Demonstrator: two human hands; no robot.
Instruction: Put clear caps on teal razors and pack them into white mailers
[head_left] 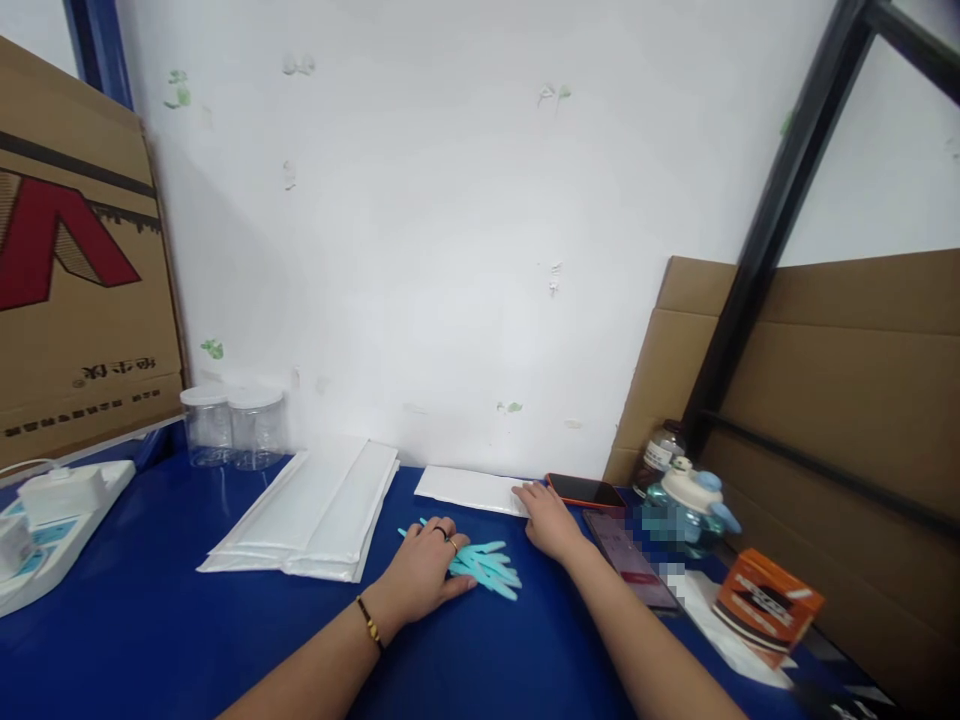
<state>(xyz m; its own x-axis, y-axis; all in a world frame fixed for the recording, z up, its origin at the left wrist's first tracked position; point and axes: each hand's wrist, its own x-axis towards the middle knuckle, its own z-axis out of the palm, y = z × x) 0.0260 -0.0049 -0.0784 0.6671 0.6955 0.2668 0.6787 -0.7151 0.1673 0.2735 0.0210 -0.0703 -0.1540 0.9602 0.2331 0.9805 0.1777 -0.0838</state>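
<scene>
My left hand (pixel 427 570) lies palm down over a bunch of slim turquoise pieces (pixel 491 568), fingers curled around it and thumb along the near side. The pieces fan out to the right, and a few tips show past the fingers at the left. Their exact kind is hard to make out, and their middle is hidden under the hand. My right hand (pixel 551 518) rests at the right end of a flat white packet (pixel 469 488) by the wall, fingertips stretched onto its edge.
Left stand padded white mailers (pixel 307 515), clear jars (pixel 255 430) and a power strip (pixel 75 530). On the right are an orange-edged phone (pixel 585 490), a larger dark phone (pixel 630 565), a teal bottle (pixel 686 510), a brown bottle (pixel 660 455) and an orange box (pixel 769 605).
</scene>
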